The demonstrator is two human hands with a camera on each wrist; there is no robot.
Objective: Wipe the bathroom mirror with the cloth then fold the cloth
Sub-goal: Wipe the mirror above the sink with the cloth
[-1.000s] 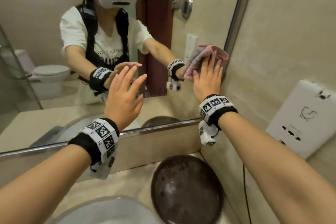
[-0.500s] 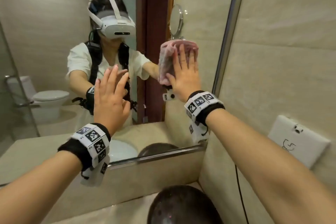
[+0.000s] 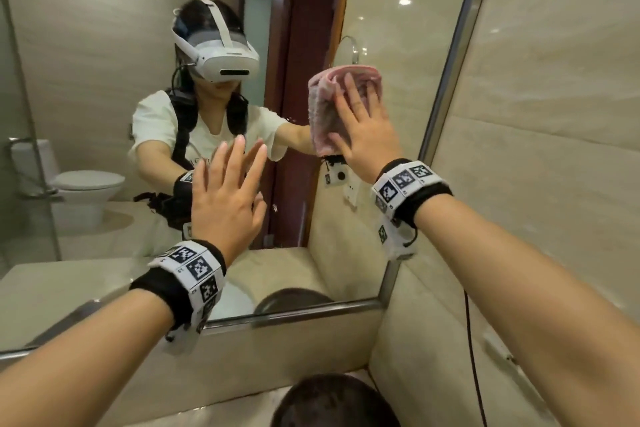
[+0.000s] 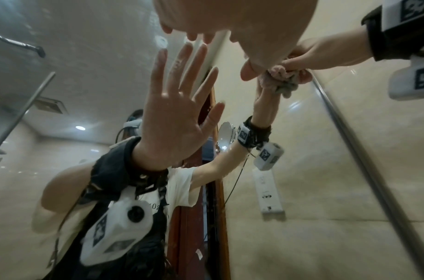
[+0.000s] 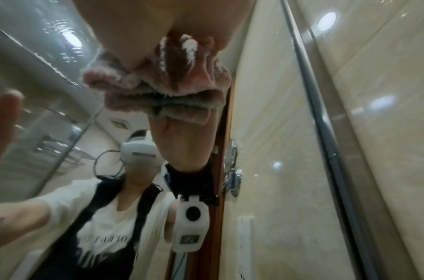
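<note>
Beige stone tiles line the bathroom wall, and the mirror fills the space to its left, bounded by a metal frame. Against the glass, the right hand presses the cloth flat with straight, spread fingers; nothing shows them curling round it, so the palm simply pins the fabric to the mirror. The cloth is a bunched pink pad (its folds show greyish edges in the right wrist view), with its long axis running roughly up and down the glass, top edge above the fingertips and lower end beside the thumb. It sits in the mirror's right part, near the frame but apart from it.

To the left and lower, the left hand is held up before the glass with fingers straight and fanned, holding nothing; whether its fingertips touch the mirror cannot be told. Both wrists carry black bands with white marker blocks.

Reflected in the glass are the person in a white headset and light shirt, a toilet and a dark wooden door frame. Below the mirror, a dark round basin rests on the pale counter, and a black cable hangs down the wall.
</note>
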